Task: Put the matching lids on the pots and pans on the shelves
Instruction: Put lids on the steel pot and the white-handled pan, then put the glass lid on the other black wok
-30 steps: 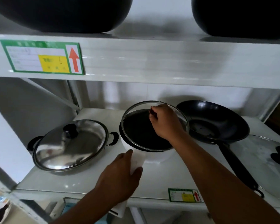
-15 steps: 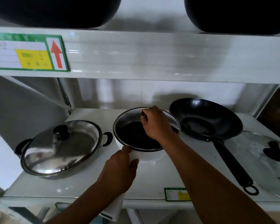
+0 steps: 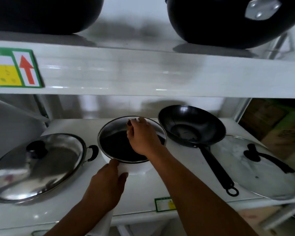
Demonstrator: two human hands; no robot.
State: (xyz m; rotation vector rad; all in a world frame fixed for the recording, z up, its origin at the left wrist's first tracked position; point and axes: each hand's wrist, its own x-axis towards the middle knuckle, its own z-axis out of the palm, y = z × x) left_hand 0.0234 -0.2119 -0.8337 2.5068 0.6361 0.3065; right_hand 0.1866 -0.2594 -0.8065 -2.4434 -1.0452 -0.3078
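Note:
A white pan point(image 3: 138, 168) stands mid-shelf with a glass lid point(image 3: 114, 133) lying flat on its rim. My right hand point(image 3: 142, 137) rests on top of that lid, fingers closed round its knob, which is hidden under the hand. My left hand point(image 3: 107, 183) grips the pan's white handle at the front. To the left sits a two-handled pot point(image 3: 90, 151) covered by a steel lid point(image 3: 36, 166) with a black knob. On the right is an open black wok point(image 3: 191, 126) with a long handle, and beside it a loose glass lid point(image 3: 255, 169) lies on the shelf.
The white shelf point(image 3: 160, 193) carries a green label at its front edge. Close above runs the upper shelf point(image 3: 143, 74), which holds two large black woks point(image 3: 220, 23). A shelf upright stands at the far right.
The glass lid, tilted up a second ago, has come down flat onto the white pan under my right hand. My left hand stays on the handle. The camera moved closer.

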